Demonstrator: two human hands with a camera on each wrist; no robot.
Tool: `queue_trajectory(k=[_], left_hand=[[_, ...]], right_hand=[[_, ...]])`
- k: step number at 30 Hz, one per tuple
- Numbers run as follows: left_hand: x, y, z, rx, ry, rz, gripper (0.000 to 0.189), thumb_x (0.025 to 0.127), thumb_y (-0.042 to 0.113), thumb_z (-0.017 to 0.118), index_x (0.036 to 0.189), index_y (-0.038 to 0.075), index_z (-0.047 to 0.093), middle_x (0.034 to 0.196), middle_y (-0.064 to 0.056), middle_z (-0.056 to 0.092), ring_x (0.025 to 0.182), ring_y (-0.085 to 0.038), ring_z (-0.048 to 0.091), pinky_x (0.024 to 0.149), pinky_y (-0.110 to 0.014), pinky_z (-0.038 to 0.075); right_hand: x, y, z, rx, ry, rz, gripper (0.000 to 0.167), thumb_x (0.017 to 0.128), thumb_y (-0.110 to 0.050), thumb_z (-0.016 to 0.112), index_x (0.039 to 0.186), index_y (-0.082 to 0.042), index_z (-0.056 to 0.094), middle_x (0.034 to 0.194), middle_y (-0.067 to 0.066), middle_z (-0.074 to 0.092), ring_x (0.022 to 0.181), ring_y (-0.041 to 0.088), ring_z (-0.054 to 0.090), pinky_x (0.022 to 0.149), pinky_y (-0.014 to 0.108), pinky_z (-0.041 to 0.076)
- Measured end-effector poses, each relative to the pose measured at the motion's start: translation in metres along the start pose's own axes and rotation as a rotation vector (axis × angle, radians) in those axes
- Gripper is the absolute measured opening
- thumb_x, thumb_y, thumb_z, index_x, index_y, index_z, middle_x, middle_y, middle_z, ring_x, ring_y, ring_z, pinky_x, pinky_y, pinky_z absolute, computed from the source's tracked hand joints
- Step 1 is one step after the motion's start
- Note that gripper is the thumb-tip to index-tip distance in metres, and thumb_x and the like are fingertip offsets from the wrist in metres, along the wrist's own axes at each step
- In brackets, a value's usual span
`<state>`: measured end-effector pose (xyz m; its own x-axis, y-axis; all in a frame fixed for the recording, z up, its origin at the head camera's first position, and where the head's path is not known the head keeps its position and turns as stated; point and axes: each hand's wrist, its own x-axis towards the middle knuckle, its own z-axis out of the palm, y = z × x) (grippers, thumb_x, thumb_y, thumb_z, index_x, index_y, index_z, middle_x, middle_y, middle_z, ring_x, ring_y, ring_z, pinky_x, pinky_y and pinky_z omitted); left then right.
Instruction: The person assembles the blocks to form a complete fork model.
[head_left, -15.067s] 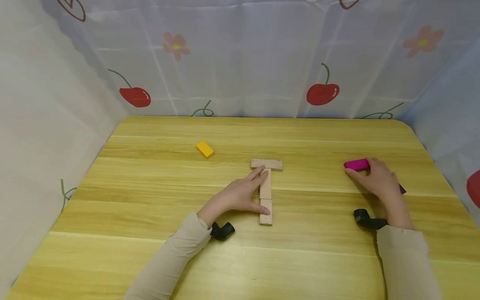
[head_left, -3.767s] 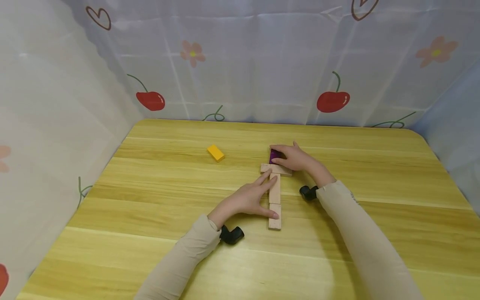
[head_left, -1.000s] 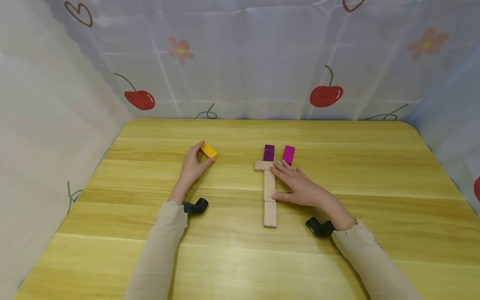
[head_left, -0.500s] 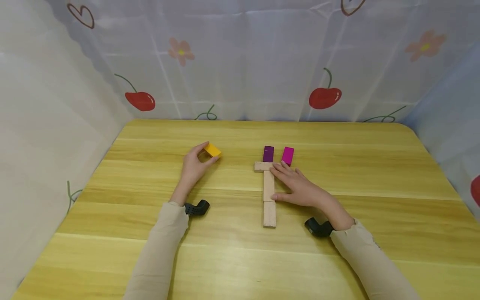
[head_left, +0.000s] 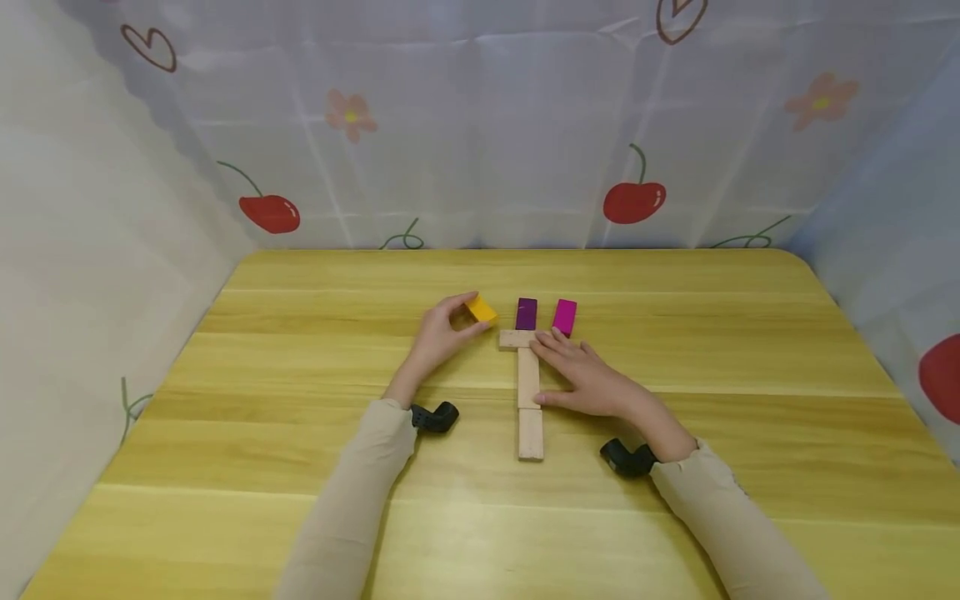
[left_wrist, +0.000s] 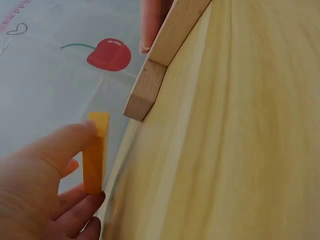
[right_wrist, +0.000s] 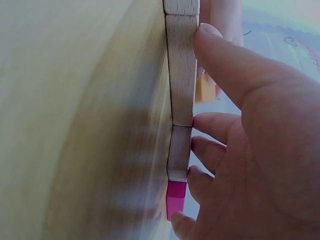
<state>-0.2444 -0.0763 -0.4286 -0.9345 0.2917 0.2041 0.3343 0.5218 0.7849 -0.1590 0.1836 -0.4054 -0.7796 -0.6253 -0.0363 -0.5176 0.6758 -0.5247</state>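
My left hand [head_left: 437, 340] pinches a yellow wooden block [head_left: 482, 311] between thumb and fingers, just left of a purple block [head_left: 527, 314]. In the left wrist view the yellow block [left_wrist: 96, 152] stands on edge in that grip. Three plain wooden blocks form a T: a crosswise block [head_left: 513, 339] at the far end, then an upper stem block [head_left: 528, 377] and a lower stem block [head_left: 530, 435]. My right hand [head_left: 588, 379] rests extended fingers on the crosswise block, its thumb at the stem. The purple block and a magenta block [head_left: 565, 316] extend beyond the crosspiece.
A wood-grain table [head_left: 300, 467] carries all the blocks. Behind it hangs a pale curtain [head_left: 480, 150] printed with cherries and flowers. Black wrist devices stick out at the left cuff [head_left: 437, 417] and the right cuff [head_left: 627, 458].
My right hand earlier brought the purple and magenta blocks to the crosspiece, then settled on the T. My left hand left the T, took the yellow block and has carried it rightward.
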Motion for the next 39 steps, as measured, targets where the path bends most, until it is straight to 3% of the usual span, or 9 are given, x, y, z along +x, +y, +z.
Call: queue_trajectory(k=[9, 26, 35, 39], left_hand=[[0.008, -0.001, 0.011, 0.106, -0.042, 0.067, 0.054, 0.085, 0.018, 0.072, 0.132, 0.002, 0.052, 0.132, -0.013, 0.050, 0.122, -0.025, 0.044, 0.101, -0.030, 0.032], [0.005, 0.005, 0.017, 0.103, -0.089, 0.072, 0.049, 0.092, 0.021, 0.063, 0.135, 0.003, 0.049, 0.141, -0.012, 0.042, 0.130, -0.024, 0.036, 0.104, -0.029, 0.026], [0.000, 0.005, 0.016, 0.107, -0.094, 0.033, 0.061, 0.092, 0.033, 0.061, 0.144, 0.011, 0.038, 0.153, -0.011, 0.014, 0.137, -0.030, 0.018, 0.106, -0.049, 0.020], [-0.002, 0.008, 0.006, 0.077, -0.098, 0.040, 0.063, 0.093, 0.034, 0.058, 0.146, 0.011, 0.034, 0.154, -0.012, 0.014, 0.137, -0.029, 0.016, 0.106, -0.049, 0.019]], right_hand=[[0.001, 0.000, -0.001, 0.003, -0.003, -0.008, 0.078, 0.091, -0.043, 0.058, 0.149, -0.004, 0.022, 0.153, 0.016, 0.013, 0.139, 0.033, 0.003, 0.105, 0.058, 0.003], [-0.002, -0.001, -0.006, 0.016, -0.007, 0.003, 0.078, 0.091, -0.041, 0.060, 0.149, -0.004, 0.022, 0.153, 0.017, 0.012, 0.139, 0.033, 0.002, 0.105, 0.058, 0.002], [-0.002, 0.000, -0.006, 0.021, 0.009, 0.011, 0.080, 0.091, -0.041, 0.059, 0.149, -0.004, 0.019, 0.153, 0.016, 0.012, 0.139, 0.032, 0.004, 0.105, 0.057, 0.002], [-0.004, 0.002, -0.013, 0.024, 0.030, 0.037, 0.081, 0.091, -0.042, 0.059, 0.149, -0.003, 0.018, 0.153, 0.015, 0.013, 0.139, 0.031, 0.005, 0.105, 0.057, 0.002]])
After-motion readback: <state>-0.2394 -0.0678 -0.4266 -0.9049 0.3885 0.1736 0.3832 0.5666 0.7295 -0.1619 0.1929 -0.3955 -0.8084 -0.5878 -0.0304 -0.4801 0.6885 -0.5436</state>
